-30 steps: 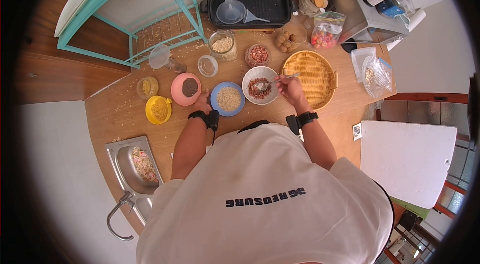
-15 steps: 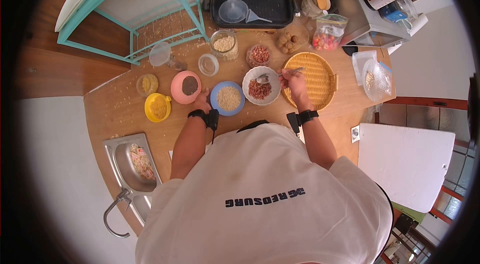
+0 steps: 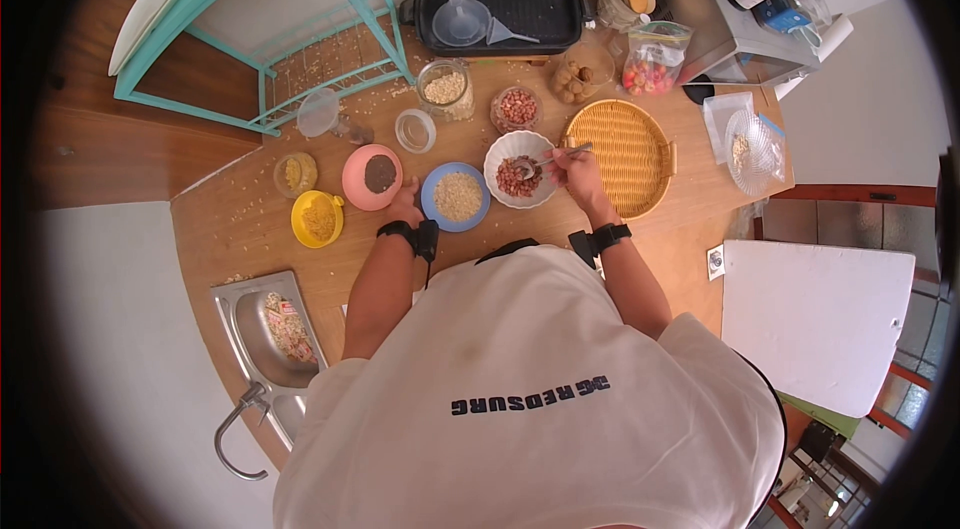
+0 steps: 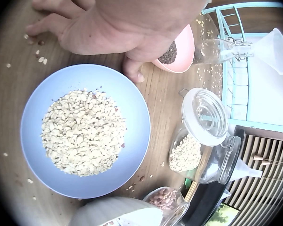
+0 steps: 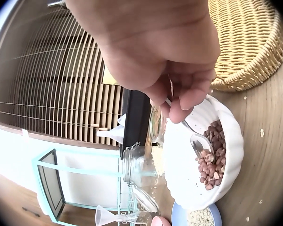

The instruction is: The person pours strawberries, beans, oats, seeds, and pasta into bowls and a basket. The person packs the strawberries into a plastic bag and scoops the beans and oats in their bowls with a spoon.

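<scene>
A metal spoon is pinched in my right hand, its bowl down among reddish-brown nuts in the white fluted bowl. In the head view the right hand is at that bowl's right side. My left hand rests on the table with fingers spread, between the blue plate of oats and the pink bowl of dark seeds. It holds nothing.
A round wicker basket lies right of the white bowl. Behind stand an oat jar, a nut jar and a black pan. A yellow bowl and a sink are at left.
The spoon lifted slightly toward the bowl's right rim, then came back down into the nuts with my right hand. My left hand has stayed in place.
</scene>
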### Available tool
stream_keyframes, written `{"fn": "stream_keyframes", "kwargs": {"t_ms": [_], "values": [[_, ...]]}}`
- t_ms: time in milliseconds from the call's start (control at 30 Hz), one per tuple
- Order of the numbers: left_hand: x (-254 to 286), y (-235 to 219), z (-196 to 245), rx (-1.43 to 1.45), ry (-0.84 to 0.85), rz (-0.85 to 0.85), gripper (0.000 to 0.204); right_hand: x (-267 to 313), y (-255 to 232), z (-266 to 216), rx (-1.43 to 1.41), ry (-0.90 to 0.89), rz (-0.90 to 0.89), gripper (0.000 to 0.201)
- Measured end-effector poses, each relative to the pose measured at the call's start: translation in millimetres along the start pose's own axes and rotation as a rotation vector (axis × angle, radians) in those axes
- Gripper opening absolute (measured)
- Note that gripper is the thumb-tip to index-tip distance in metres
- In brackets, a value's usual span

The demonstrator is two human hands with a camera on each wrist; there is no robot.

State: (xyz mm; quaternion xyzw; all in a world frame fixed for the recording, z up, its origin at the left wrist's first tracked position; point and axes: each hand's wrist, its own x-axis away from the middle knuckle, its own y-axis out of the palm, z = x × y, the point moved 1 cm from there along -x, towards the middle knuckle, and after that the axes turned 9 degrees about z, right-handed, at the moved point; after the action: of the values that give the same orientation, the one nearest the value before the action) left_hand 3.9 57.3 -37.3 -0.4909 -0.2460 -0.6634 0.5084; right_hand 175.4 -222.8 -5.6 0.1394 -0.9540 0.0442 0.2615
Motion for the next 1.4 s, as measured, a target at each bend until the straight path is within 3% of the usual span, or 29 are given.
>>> {"fn": "stream_keyframes", "kwargs": {"t_ms": [167,233,433,500,567,633,800,833,900,967,1033,1333,1400], "values": [[-23,-3,-5,-0.097,0.077,-0.013,0.037,7,-7,-6,-0.056,0.041,0.038,0.023],[-18,0,-3,-0.012,-0.03,-0.017,0.036,7,-9,-5,-0.101,0.072,0.035,0.023],[-11,0,-2,-0.042,-0.018,-0.001,0.036,5,-11,-5,-0.115,0.084,0.031,0.023],[-49,-3,-9,-0.034,-0.06,-0.055,0.036,5,-10,-6,-0.059,0.057,0.032,0.022],[-52,-2,-9,-0.021,-0.1,-0.108,0.037,5,-9,-8,-0.071,0.068,0.033,0.022],[-25,0,-4,-0.079,-0.021,-0.001,0.038,5,-9,-9,-0.081,0.079,0.032,0.022],[-27,-1,-5,-0.015,-0.049,-0.032,0.04,2,-13,-10,-0.253,0.145,-0.042,0.022],[-31,-2,-6,-0.019,-0.054,-0.03,0.041,-1,-13,-11,-0.254,0.145,-0.041,0.022],[-35,-2,-5,-0.026,-0.063,-0.046,0.042,-6,-10,-18,-0.526,0.105,-0.042,0.022],[-34,-1,-4,-0.034,-0.074,-0.061,0.044,-8,-10,-30,-0.522,0.081,-0.028,0.021],[9,4,7,-0.093,-0.077,0.1,0.046,-7,-11,-36,-0.517,0.055,-0.011,0.021],[6,-2,0,-0.033,0.047,-0.009,0.033,-1,-3,-21,0.02,-0.113,0.076,0.019],[0,-4,1,-0.053,0.034,-0.032,0.033,3,1,-18,0.197,-0.141,0.011,0.02]]}}
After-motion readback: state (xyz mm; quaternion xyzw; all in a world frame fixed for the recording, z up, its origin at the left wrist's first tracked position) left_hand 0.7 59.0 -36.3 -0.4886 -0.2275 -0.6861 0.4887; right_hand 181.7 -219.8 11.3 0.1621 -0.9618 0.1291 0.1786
